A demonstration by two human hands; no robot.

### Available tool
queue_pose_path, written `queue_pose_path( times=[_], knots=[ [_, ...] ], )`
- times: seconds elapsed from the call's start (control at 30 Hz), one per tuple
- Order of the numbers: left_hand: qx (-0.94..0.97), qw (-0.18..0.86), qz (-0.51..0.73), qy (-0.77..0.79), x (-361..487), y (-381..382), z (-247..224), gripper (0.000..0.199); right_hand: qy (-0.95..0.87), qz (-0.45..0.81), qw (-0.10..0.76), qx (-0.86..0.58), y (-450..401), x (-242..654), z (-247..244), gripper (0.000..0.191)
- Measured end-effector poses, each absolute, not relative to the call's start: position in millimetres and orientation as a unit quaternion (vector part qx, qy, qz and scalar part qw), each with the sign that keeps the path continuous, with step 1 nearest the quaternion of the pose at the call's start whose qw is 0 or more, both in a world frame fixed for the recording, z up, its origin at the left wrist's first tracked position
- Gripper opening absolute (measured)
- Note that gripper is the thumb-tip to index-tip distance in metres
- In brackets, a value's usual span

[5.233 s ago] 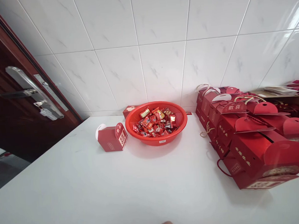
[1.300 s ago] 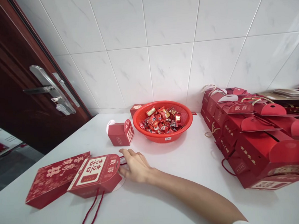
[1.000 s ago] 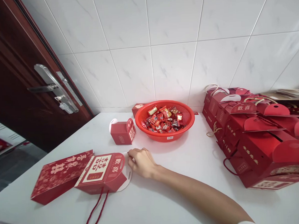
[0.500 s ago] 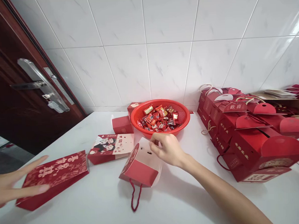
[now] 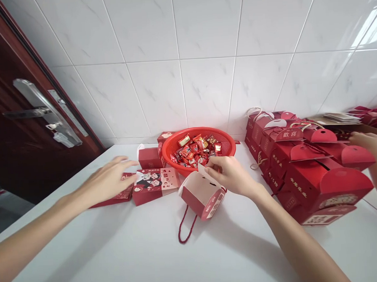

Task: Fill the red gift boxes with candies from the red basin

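My right hand (image 5: 233,175) pinches the top flap of a small red and cream box (image 5: 204,195), whose dark red cord handle (image 5: 181,229) trails on the table toward me. My left hand (image 5: 110,181) has its fingers apart and holds nothing; it hovers over a red box (image 5: 123,197) at the left, hiding much of it. Beside that lies a box with a cartoon couple (image 5: 151,181). Behind them a red plastic basket (image 5: 231,145) holds several wrapped candies (image 5: 197,149).
Several red boxes (image 5: 307,172) with cord handles stand packed together at the right. Another person's hand (image 5: 367,142) reaches in beyond them, near a carton with papers (image 5: 342,118). A small red box (image 5: 151,158) sits left of the basket. A tiled wall closes the back.
My left hand has moved right and released the flat red box, which now lies against the cartoon box. The corded box has shifted right and turned with my right hand at its flap.
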State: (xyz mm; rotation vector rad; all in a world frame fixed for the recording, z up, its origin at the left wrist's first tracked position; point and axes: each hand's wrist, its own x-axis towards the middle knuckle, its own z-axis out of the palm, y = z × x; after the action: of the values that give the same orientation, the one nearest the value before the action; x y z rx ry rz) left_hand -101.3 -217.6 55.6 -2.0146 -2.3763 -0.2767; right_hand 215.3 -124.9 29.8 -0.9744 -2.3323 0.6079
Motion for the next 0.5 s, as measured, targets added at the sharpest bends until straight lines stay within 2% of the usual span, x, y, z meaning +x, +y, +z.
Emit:
queue_pose_path(
  times=[0.07,0.17,0.3,0.43,0.5],
  knots=[
    [-0.705,-0.063,-0.141,-0.692,-62.2,-209.6,59.4,0.057,-0.869,0.224,0.250,-0.362,-122.7,216.7,29.6,0.026],
    [-0.757,-0.115,-0.185,-0.617,-11.8,-199.2,54.5,0.052,-0.878,0.218,0.223,-0.364,-121.2,216.8,26.8,0.026],
    [-0.772,-0.130,-0.142,-0.606,16.2,-187.8,38.1,0.056,-0.883,0.197,0.195,-0.378,-120.0,219.7,23.4,0.026],
    [-0.756,-0.148,-0.112,-0.628,7.2,-184.4,36.6,0.035,-0.881,0.170,0.162,-0.411,-117.4,228.1,24.2,0.022],
    [-0.743,-0.189,-0.083,-0.637,-2.7,-187.3,45.3,0.038,-0.882,0.159,0.136,-0.423,-116.6,231.0,24.5,0.019]
  ],
)
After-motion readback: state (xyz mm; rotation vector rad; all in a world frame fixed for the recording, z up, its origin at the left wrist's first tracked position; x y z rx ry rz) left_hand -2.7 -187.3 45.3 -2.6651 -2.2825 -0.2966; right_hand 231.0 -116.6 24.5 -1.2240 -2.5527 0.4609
